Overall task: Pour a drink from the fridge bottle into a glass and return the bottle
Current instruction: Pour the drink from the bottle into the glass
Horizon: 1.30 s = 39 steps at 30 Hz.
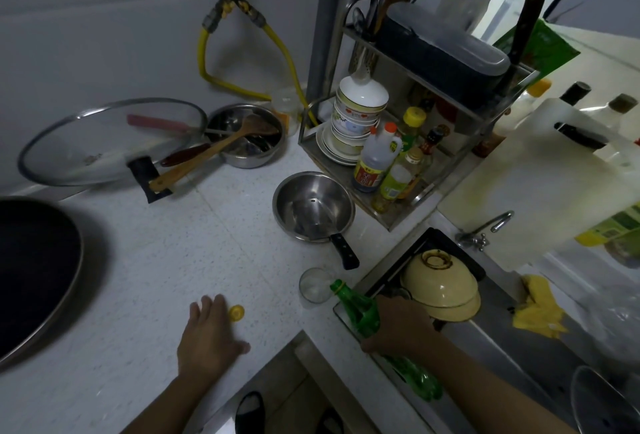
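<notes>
Green bottle (360, 312) tilts in my right hand (398, 324), fingers wrapped round it, mouth at the glass (316, 284) rim; left fingers (207, 312) lie flat beside the cap (237, 313), so overtilting may spill.

- Steel saucepan (313, 206) with black handle, centre of frame on the speckled tabletop (156, 260).
- Glass lid (110, 141) at left, beside a steel bowl (247, 135) holding a wooden spatula (214, 153).
- Metal rack (408, 142) at upper right: stacked bowls, sauce bottles.
- Overturned cream bowls (441, 290) in the sink (491, 340), lower right.
</notes>
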Each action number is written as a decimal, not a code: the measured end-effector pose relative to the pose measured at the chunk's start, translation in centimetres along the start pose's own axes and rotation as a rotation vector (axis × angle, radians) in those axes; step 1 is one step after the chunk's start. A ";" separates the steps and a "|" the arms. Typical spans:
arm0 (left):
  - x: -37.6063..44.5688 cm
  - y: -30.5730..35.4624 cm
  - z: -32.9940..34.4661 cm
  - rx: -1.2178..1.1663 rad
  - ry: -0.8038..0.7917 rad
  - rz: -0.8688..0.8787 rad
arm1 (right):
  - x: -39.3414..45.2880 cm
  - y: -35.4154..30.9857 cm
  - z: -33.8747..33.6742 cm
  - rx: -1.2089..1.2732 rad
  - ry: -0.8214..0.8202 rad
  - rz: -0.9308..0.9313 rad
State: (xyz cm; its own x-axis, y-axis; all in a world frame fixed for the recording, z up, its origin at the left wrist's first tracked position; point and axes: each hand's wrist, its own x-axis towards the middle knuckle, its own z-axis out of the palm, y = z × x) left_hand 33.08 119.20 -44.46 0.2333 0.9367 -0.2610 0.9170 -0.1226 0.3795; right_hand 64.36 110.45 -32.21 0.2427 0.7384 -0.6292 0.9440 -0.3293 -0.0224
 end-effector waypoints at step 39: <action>0.3 0.0 0.3 0.016 -0.031 -0.024 | 0.2 -0.2 0.1 0.023 -0.020 -0.023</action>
State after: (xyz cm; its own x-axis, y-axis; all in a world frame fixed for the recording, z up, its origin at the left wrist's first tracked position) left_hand 33.26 119.38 -44.81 0.2210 0.9289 -0.2972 0.9274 -0.1058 0.3588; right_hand 64.18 110.68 -32.41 0.2165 0.7343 -0.6433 0.9438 -0.3259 -0.0544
